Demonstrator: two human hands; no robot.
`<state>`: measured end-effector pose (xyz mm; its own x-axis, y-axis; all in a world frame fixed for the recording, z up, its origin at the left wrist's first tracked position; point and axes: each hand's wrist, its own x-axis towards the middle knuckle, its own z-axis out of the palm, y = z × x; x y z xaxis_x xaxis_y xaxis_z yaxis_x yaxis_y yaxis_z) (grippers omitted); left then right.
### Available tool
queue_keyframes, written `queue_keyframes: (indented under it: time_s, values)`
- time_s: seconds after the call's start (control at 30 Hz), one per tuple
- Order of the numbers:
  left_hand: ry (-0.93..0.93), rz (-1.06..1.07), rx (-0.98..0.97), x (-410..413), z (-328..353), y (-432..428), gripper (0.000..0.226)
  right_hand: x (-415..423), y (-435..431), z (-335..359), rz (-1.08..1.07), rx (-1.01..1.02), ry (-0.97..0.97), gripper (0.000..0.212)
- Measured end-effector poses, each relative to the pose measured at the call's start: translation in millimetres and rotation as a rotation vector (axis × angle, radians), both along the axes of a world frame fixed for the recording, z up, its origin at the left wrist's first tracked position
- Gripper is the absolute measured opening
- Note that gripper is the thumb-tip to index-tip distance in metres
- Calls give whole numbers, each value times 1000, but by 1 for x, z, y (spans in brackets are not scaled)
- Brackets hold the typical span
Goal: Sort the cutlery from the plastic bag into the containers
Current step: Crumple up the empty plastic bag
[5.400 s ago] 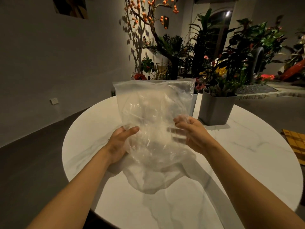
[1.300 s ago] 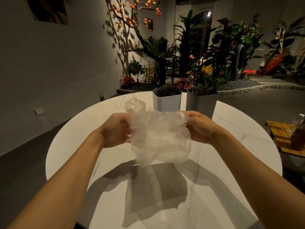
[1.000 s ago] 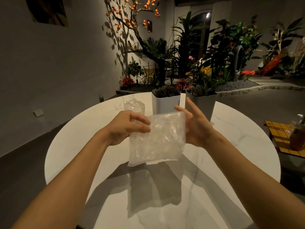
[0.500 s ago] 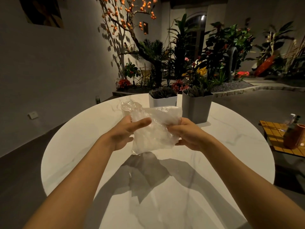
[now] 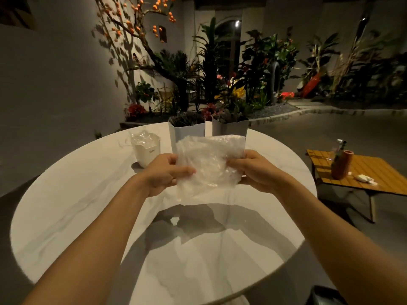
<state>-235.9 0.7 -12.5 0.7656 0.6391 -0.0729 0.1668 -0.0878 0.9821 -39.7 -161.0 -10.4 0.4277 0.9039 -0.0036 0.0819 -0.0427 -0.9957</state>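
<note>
A clear plastic bag (image 5: 209,164), folded into a flat square, hangs above the middle of the round white marble table (image 5: 88,205). My left hand (image 5: 163,172) pinches its left edge and my right hand (image 5: 255,170) grips its right edge. Behind the bag stand three containers: a white cup (image 5: 146,151) holding clear plastic cutlery at the left, a white square container (image 5: 186,130) with dark cutlery in the middle, and a grey square container (image 5: 231,128) at the right. Nothing shows inside the bag.
A low wooden slatted side table (image 5: 370,172) with a brown vase (image 5: 341,165) stands to the right of the marble table. Plants and a tree with orange fruit fill the back. A grey wall runs along the left.
The large open bag has been folded down into a small flat square. Over the last second both hands shifted their hold to its side edges and the view turned slightly right.
</note>
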Motion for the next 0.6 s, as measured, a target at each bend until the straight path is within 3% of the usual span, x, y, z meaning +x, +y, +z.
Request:
queue_keyframes:
  time_s: [0.07,0.2,0.37,0.6]
  values:
    - [-45,1,-33,23,4,-18,20,12,-16,3,-102,20,16,22]
    - [-79,-169,-119,72,13,-65,69,36,-62,9,-279,62,12,24]
    - [-45,-296,62,141,9,-131,31,56,-145,6,-511,115,29,20]
    - [-37,-465,75,224,-26,-240,27,88,-267,-25,-764,92,140,21]
